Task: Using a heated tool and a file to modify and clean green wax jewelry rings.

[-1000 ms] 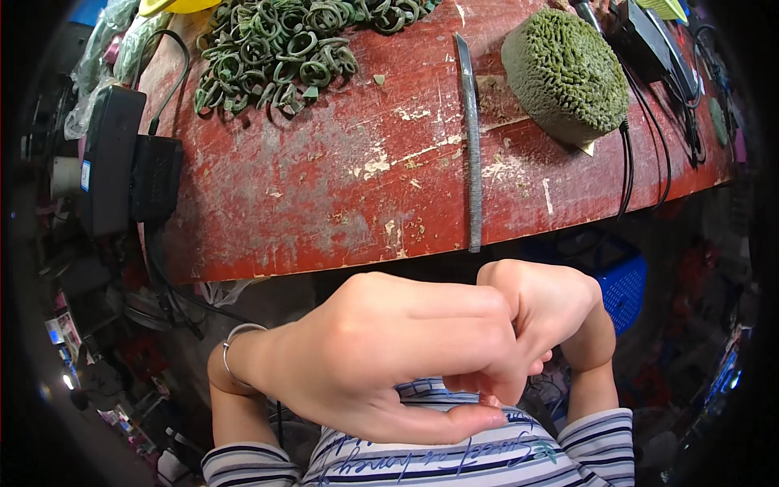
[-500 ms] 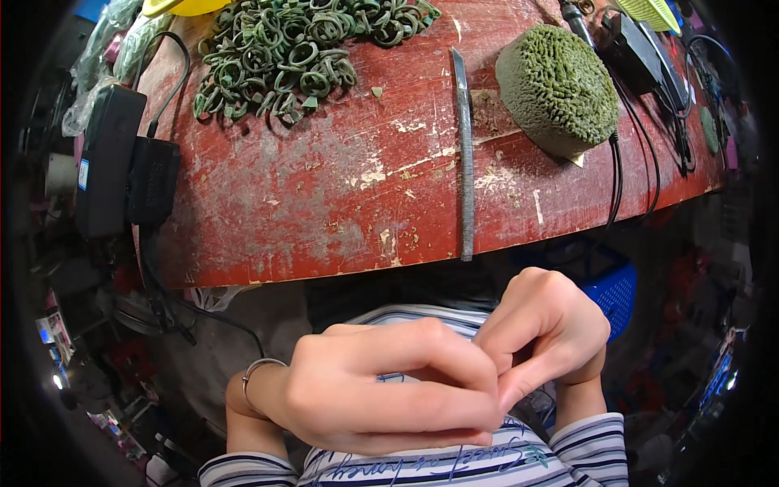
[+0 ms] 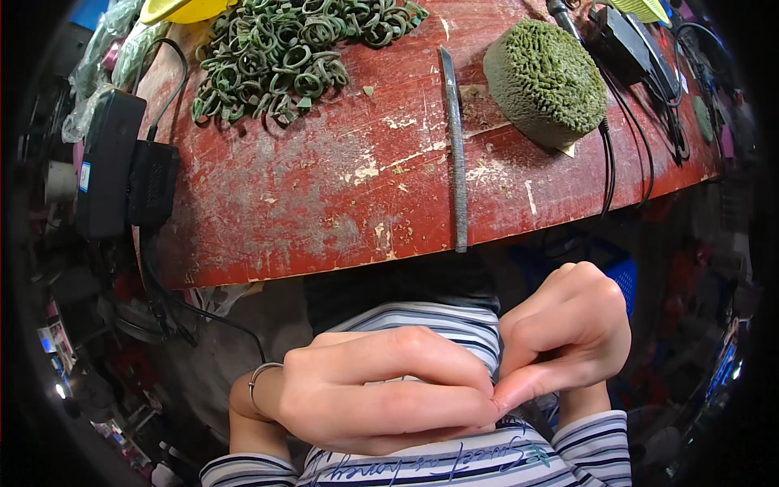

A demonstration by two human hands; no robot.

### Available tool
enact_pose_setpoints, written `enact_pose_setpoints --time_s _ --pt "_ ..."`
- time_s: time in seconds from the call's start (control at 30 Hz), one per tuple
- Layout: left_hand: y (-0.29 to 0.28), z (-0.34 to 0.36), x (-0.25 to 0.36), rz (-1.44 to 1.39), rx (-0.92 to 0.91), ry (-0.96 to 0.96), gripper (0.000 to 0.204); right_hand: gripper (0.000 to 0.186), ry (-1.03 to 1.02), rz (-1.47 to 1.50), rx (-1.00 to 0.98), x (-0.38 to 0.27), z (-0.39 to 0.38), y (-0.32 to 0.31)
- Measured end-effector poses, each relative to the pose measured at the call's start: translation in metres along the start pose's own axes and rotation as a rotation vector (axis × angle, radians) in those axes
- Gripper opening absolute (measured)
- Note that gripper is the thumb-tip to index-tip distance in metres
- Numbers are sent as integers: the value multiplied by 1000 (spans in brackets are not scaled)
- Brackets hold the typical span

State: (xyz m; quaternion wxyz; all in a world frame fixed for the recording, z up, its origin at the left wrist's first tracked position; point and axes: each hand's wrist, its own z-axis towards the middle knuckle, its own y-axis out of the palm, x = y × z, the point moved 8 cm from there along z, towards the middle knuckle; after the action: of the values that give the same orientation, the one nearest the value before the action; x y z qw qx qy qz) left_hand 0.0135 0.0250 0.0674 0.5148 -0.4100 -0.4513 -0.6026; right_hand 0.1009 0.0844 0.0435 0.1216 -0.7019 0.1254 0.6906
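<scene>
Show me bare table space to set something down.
Widest: the table below the rings, left of the file. Smaller: a patch between file and cables, below the green block. Crowded: upper left, heaped with rings; right end, with cables.

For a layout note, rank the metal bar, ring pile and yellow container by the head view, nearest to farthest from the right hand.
1. Metal bar: right of centre.
2. Ring pile: upper left.
3. Yellow container: top edge, farther left.

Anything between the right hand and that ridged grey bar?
Nothing visible: the ridged grey bar lies uncovered, its near end at the edge of the red table, with only a gap between it and the right hand.
</scene>
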Motion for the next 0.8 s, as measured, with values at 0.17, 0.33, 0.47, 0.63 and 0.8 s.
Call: enact_pose_setpoints --time_s 0.17,0.33,0.47,0.63,0.8 --pt "-1 -2 -1 28 29 37 14 26 -53 -168 110 -12 -6 -4" --pt "-3 -3 1 123 42 16 12 23 -90 -339 214 -19 -7 -3" --pt "-7 -5 2 185 115 52 16 21 -165 -622 317 -32 -10 -1" --pt "-11 -6 7 279 131 91 17 21 -287 -764 430 -37 -14 9" --pt "-11 -8 7 253 129 145 27 27 -335 -965 543 -42 -19 13"
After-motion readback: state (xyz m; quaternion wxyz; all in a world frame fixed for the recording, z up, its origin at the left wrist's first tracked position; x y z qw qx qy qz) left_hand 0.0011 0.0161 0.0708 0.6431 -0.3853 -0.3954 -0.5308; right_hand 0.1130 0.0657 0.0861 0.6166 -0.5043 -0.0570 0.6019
